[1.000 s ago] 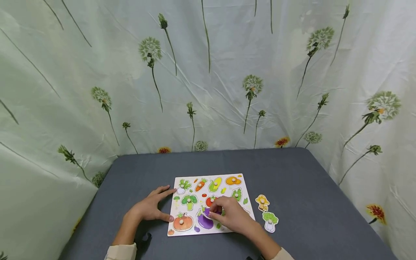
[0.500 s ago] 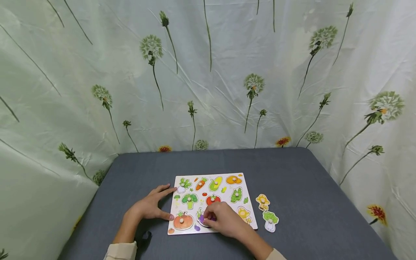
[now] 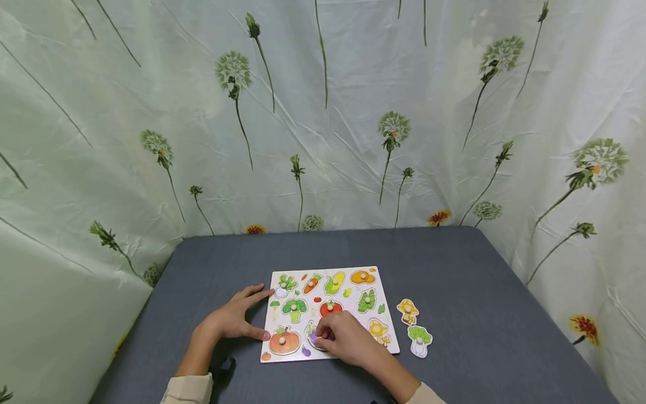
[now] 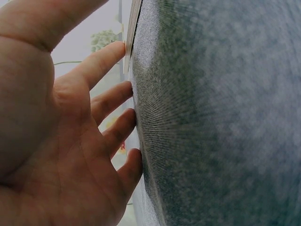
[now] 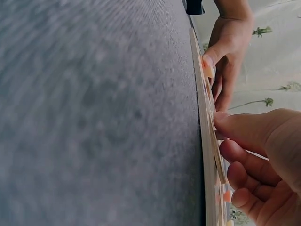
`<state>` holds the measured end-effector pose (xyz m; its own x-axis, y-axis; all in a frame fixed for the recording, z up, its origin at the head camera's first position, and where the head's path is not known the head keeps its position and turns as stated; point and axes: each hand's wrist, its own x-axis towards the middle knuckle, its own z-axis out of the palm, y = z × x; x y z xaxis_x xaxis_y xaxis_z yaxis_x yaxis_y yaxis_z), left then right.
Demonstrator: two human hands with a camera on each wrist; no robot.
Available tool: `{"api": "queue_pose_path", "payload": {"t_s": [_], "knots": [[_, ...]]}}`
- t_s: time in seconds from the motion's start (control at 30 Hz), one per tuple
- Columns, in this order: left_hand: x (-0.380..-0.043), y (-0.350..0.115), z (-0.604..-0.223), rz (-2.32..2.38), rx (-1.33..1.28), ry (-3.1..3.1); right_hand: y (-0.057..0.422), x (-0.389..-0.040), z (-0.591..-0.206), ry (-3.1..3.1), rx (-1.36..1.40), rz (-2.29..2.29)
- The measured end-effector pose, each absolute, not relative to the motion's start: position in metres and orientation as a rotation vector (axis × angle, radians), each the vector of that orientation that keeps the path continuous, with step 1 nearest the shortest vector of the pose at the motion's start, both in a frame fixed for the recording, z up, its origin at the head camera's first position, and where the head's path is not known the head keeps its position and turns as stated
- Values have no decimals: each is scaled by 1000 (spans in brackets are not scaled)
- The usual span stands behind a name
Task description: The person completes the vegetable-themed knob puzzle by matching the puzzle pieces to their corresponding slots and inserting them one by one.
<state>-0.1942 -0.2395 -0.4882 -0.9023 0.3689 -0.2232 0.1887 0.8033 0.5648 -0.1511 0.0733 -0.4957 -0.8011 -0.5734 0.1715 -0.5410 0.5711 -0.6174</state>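
Observation:
A white wooden puzzle board [image 3: 386, 322] printed with vegetables lies on the table. My right hand [image 3: 348, 338] pinches the knob of an eggplant piece [image 3: 311, 338] at the board's lower middle; fingers hide much of it. In the right wrist view the eggplant piece [image 5: 217, 160] sits slanted against the board, one end standing off its face. My left hand [image 3: 229, 320] spreads along the board's left edge, thumb by the pumpkin piece [image 3: 290, 340], forefinger by the radish piece [image 3: 281, 292]. In the left wrist view, the left hand [image 4: 70, 127] has its fingers extended, fingertips at board and table.
Right of the board lie a loose yellow mushroom piece [image 3: 407, 311] and a bok choy piece [image 3: 419, 341]. Several knobbed pieces sit in the board, including a tomato [image 3: 324, 311] and broccoli [image 3: 294, 310]. A flowered curtain [image 3: 343, 168] hangs behind the grey table [image 3: 227, 255].
My right hand has moved slightly left and down with the eggplant piece, bringing it over the eggplant spot. The printed mushroom on the board came into view. My left hand stays put.

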Motion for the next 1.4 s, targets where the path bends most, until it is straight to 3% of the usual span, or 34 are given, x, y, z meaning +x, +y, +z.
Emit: {"api": "queue_pose_path", "payload": {"t_s": [1.0,1.4], "knots": [[-196,-239,-487,772,431,2657,61,-147,-497,2767,-842,-1098],[-197,-240,-490,767,393,2657,86,-155,-493,2667,-870,-1243]]}}
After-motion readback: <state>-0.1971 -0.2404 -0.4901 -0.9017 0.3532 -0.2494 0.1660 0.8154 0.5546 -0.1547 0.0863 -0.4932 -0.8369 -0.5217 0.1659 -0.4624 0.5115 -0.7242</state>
